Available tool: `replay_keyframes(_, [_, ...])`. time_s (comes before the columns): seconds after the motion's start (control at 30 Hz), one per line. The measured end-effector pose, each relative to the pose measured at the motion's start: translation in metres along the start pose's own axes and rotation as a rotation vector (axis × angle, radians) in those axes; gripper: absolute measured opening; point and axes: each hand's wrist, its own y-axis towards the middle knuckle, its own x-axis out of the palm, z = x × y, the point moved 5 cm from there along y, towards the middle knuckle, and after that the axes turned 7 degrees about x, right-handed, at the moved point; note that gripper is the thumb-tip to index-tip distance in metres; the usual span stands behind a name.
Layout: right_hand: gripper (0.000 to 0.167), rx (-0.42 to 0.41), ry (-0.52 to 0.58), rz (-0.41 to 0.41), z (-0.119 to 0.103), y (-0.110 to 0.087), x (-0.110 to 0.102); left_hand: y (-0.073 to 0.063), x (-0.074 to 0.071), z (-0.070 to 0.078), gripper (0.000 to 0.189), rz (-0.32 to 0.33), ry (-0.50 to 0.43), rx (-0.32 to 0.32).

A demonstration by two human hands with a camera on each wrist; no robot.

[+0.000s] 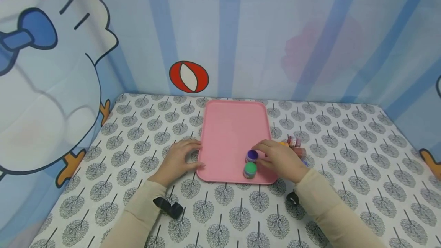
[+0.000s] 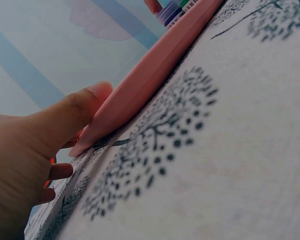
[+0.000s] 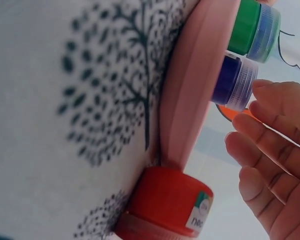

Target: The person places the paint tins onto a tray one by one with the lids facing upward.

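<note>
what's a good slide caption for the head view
Left hand at the edge of a pink tray, right hand by its purple jar and green jar.

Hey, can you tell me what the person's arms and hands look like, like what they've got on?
Long, plain cream sleeves cover both arms down to the wrists. The left hand and right hand are bare, without gloves. A small black piece shows beside each cuff; how it's fastened, I can't tell.
</note>
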Motion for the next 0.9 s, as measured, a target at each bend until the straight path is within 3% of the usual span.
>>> replay_keyframes(0.27, [0.025, -0.003, 0.025, 0.047, 0.004, -0.006, -0.004, -0.001, 0.000, -0.001, 0.060, 0.008, 0.006, 0.005])
replay_keyframes(0.73, [0.033, 0.167, 0.096, 0.020, 0.020, -0.018, -0.005, 0.000, 0.000, -0.001, 0.060, 0.012, 0.003, 0.009])
replay_keyframes(0.9, [0.033, 0.182, 0.131, 0.026, 0.026, -0.020, -0.008, -0.001, 0.000, -0.002, 0.059, 0.016, 0.006, 0.008])
